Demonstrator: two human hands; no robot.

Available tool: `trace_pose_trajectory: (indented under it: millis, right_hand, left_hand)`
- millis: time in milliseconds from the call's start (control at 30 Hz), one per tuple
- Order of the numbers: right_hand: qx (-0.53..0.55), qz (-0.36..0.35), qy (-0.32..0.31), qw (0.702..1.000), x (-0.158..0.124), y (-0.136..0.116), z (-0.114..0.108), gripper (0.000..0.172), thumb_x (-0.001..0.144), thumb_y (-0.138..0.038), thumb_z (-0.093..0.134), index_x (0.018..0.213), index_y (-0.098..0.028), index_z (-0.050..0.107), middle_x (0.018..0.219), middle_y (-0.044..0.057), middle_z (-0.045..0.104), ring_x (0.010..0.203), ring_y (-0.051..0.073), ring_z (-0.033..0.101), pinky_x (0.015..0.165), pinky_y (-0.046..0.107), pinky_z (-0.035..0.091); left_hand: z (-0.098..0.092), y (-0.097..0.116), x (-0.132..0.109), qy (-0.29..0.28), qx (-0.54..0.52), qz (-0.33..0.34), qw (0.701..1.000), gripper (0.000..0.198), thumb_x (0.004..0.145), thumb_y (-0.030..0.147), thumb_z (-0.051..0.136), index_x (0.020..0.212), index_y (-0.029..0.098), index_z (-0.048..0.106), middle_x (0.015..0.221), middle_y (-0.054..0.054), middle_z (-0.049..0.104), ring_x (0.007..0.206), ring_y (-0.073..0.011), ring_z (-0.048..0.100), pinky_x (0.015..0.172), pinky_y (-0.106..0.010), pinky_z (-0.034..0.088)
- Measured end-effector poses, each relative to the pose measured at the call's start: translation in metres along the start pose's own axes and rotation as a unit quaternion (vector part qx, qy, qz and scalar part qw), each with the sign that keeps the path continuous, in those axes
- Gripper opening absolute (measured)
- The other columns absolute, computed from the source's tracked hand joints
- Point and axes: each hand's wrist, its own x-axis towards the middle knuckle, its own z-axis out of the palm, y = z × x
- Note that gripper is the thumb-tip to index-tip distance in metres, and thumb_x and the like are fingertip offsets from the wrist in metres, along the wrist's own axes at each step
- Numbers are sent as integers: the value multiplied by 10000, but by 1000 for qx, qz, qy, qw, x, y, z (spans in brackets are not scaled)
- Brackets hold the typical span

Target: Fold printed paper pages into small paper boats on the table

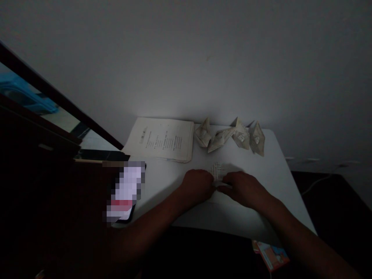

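Orange-red packet (pixel 271 254) lies nearest, off the white table's (pixel 279 170) near edge by the right forearm. Left hand (pixel 197 186) and right hand (pixel 244 188) meet on a printed sheet (pixel 217 170), fingers bent onto its near edge; pinching or only pressing, the dimness hides. Beyond lie a paper stack (pixel 162 139) and folded paper shapes (pixel 232 135) against a grey wall (pixel 186 58).

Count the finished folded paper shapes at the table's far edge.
4 folded shapes in a row by the wall: leftmost beside the paper stack, second lying flatter, third, and rightmost. Dim overlaps may hide another.
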Motion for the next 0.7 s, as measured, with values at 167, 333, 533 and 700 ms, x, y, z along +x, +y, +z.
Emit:
trace_pose_trajectory:
  millis: [167,333,533,700]
  right_hand:
    - [-6,34,-5,999,1,0,1,271,809,-433,554,756,-208,696,775,85,708,742,254,656,576,309,416]
    - [-1,52,-3,999,0,-1,1,269,796,-438,565,749,-211,701,776,92,709,746,261,657,585,320,420]
    - [0,54,-2,999,0,0,2,275,803,-451,559,809,-222,711,807,85,714,769,266,657,600,327,434]
    - [-2,57,-6,998,0,0,1,273,808,-443,553,803,-220,711,801,86,709,769,262,653,604,330,435]
  left_hand:
    - [-4,-4,0,-2,-4,-51,999,248,769,361,528,787,145,649,792,-117,679,779,-271,655,675,-372,508]
    - [-6,-13,-4,-15,-7,-76,997,288,739,427,562,778,156,649,817,-115,680,785,-268,655,675,-360,508]
    - [-9,-28,-10,-37,-15,-103,994,309,722,456,573,790,166,657,825,-100,684,787,-250,653,662,-333,505]
    - [-11,-38,-17,-37,-10,-112,993,283,714,440,580,739,168,655,794,-93,681,778,-248,649,639,-331,501]
